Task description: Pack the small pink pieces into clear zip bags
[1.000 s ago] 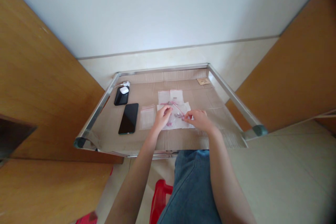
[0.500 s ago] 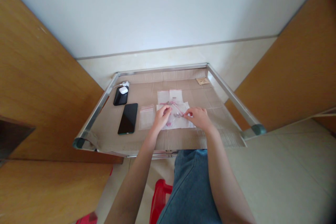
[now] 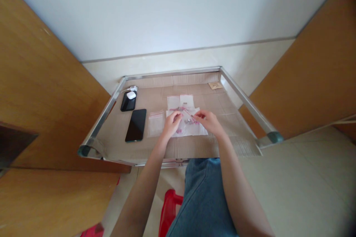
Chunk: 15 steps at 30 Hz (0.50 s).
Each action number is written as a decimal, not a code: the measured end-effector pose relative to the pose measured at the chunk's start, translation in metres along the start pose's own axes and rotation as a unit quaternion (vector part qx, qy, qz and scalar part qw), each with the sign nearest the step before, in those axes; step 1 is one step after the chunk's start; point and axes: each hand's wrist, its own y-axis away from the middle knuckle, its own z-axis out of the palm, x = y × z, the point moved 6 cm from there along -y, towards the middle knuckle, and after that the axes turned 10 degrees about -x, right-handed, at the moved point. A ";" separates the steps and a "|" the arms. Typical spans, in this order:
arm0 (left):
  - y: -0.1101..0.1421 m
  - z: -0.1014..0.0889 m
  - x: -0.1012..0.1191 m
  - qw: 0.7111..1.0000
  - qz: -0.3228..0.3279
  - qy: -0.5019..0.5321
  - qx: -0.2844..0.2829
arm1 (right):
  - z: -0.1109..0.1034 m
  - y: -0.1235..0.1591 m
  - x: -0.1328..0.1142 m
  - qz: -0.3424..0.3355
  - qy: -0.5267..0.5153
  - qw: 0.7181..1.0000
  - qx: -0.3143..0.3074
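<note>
Over a white sheet [image 3: 191, 132] on the cardboard, my left hand [image 3: 171, 123] is closed, thumb and fingers pinching a small clear zip bag [image 3: 185, 115] with a pink-edged top. My right hand [image 3: 208, 121] is pinched at the bag's pink edge. A tiny dark item seems to sit at its fingertips, too small to name. Small silvery and pink pieces [image 3: 191, 121] lie on the sheet below the right fingers, and a pink cluster [image 3: 179, 131] lies by the left hand. Behind the hands rest two flat clear zip bags, one with a small piece [image 3: 185, 103] on it.
More clear zip bags [image 3: 156, 124] lie left of the sheet. Farther left are a large black phone [image 3: 136, 125] and a smaller one [image 3: 127, 104] bearing a white earbud case [image 3: 131, 95]. A brown card [image 3: 215, 85] lies back right. Metal rails [image 3: 244, 100] frame the cardboard surface.
My right hand has moved slightly up and left, its fingertips now at the zip bag's pink edge, away from the silvery pieces. The left hand keeps its place.
</note>
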 end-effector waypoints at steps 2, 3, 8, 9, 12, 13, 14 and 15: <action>0.000 0.000 -0.001 1.000 0.001 0.006 -0.002 | 0.005 -0.003 0.001 0.001 -0.020 1.000 -0.007; 0.000 0.000 -0.001 1.000 0.003 0.007 -0.002 | 0.007 -0.004 0.002 0.000 -0.032 0.999 -0.006; -0.001 0.000 -0.001 1.000 0.001 0.011 -0.001 | 0.011 -0.009 0.010 0.018 -0.076 0.997 0.028; -0.001 0.001 -0.001 1.000 0.000 0.013 -0.002 | 0.012 -0.009 0.010 0.017 -0.076 0.997 0.027; -0.001 0.001 0.000 1.000 0.006 0.019 -0.001 | 0.015 -0.010 0.004 0.003 -0.065 0.998 0.002; -0.001 0.000 0.000 1.000 0.010 0.021 0.003 | 0.016 -0.009 0.002 -0.001 -0.059 0.998 -0.005; -0.001 -0.001 0.001 1.000 0.014 0.022 0.010 | 0.017 -0.009 -0.001 -0.005 -0.055 0.998 -0.010; 0.000 -0.002 0.001 0.999 0.017 0.024 0.021 | 0.017 -0.008 -0.003 -0.011 -0.053 0.998 -0.013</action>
